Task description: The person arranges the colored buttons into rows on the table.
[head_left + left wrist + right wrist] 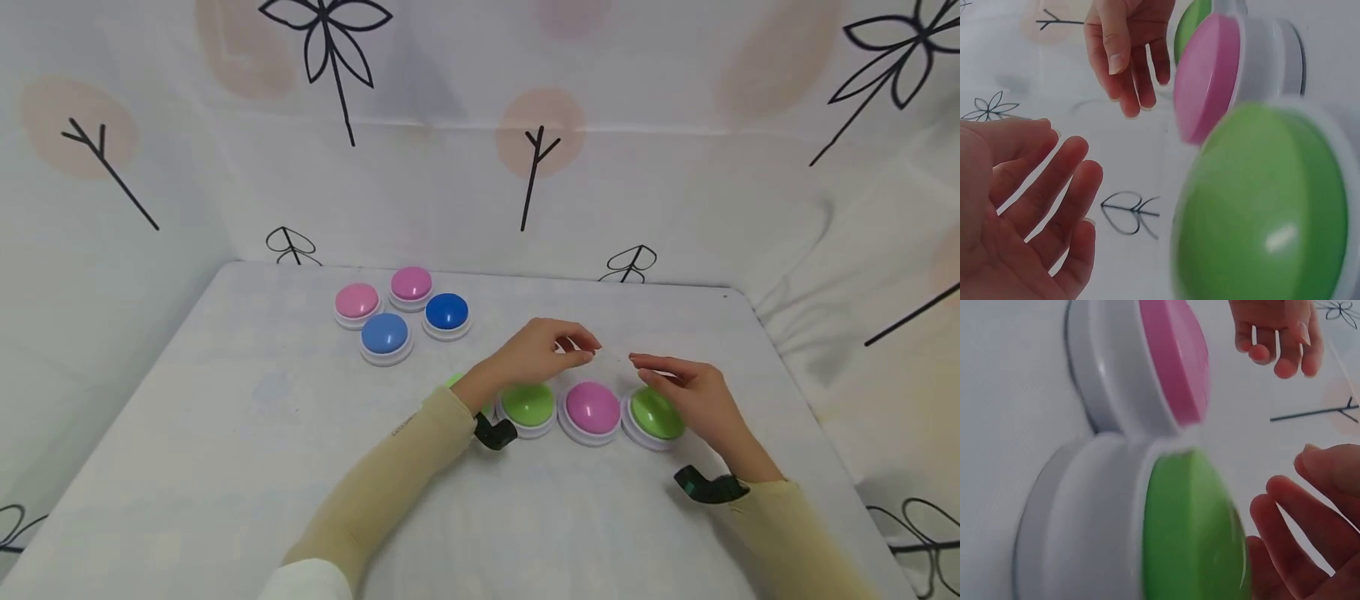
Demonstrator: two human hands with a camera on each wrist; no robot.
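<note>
My left hand [546, 350] hovers above the row of dome push buttons, its fingers loosely bent and holding nothing. Below it are a green button [528, 406] and, to the right, a pink button [592, 408], both on round white bases. At the row's right end my right hand [693, 392] hangs over another green button [657, 413], its relaxed fingers empty. The fingertips of both hands point toward each other with a gap between. One more green button [457, 381] is mostly hidden behind the left wrist. In the left wrist view, the nearer green button [1260, 206] looms beside the palm.
Farther back on the left stand two pink buttons, one left [357, 301] and one behind [411, 284], with a light blue button [385, 334] and a darker blue button [447, 312]. A pale cloth covers the table [225, 442]. A printed curtain [450, 192] rises behind it.
</note>
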